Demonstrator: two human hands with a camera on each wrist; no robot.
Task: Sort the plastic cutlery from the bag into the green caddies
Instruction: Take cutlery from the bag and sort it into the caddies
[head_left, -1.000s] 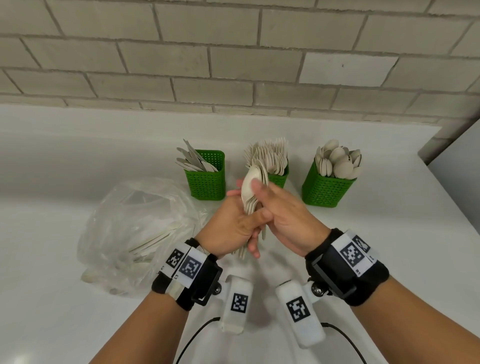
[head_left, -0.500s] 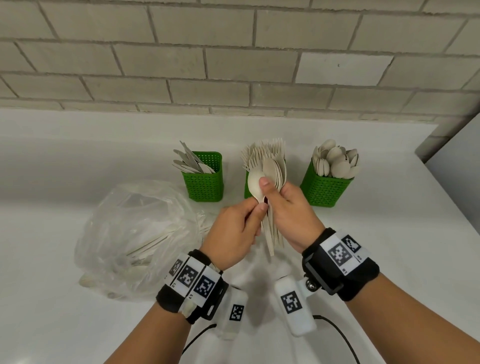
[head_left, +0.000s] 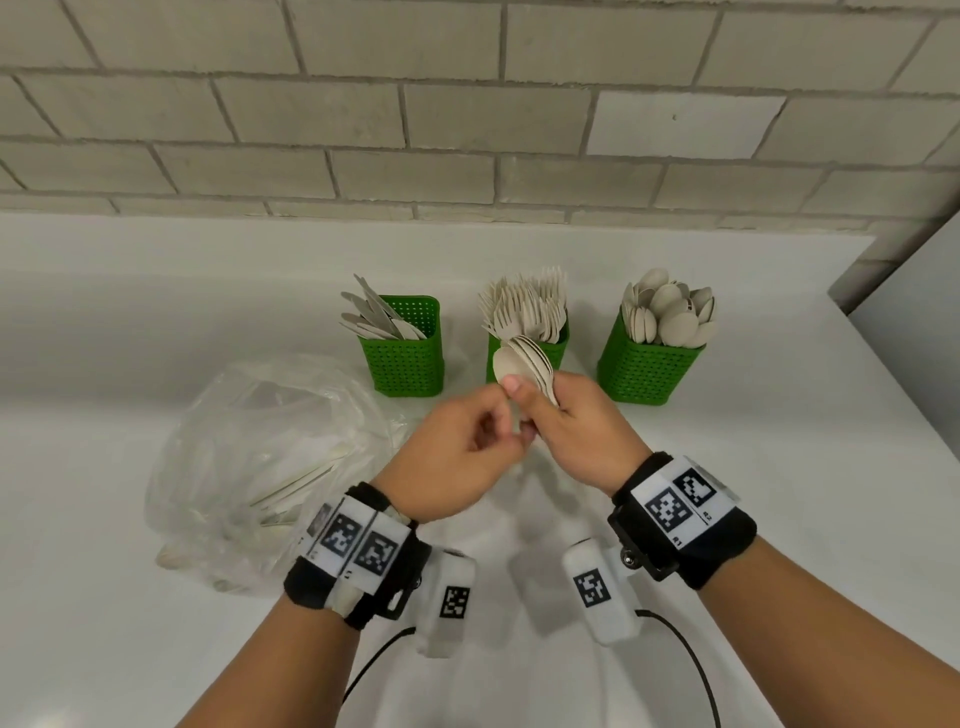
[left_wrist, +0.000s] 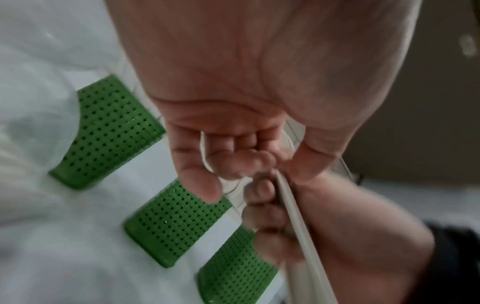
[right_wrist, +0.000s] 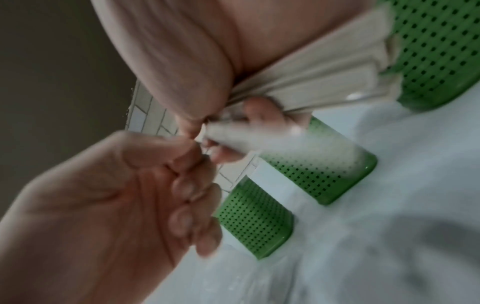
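Head view, counter: a white counter (head_left: 130, 623) runs below a brick wall (head_left: 467, 130).
Bag: a clear plastic bag (head_left: 249, 457) of cutlery lies at the left.
Caddies: three green caddies stand in a row, the knife caddy (head_left: 405, 358), the fork caddy (head_left: 558, 348) and the spoon caddy (head_left: 644, 369).
Right hand: the right hand (head_left: 582, 431) grips a bundle of spoons (head_left: 524, 364), bowls up, before the fork caddy.
Left hand: the left hand (head_left: 457, 457) has curled fingers at the spoon handles; whether it holds one, I cannot tell.
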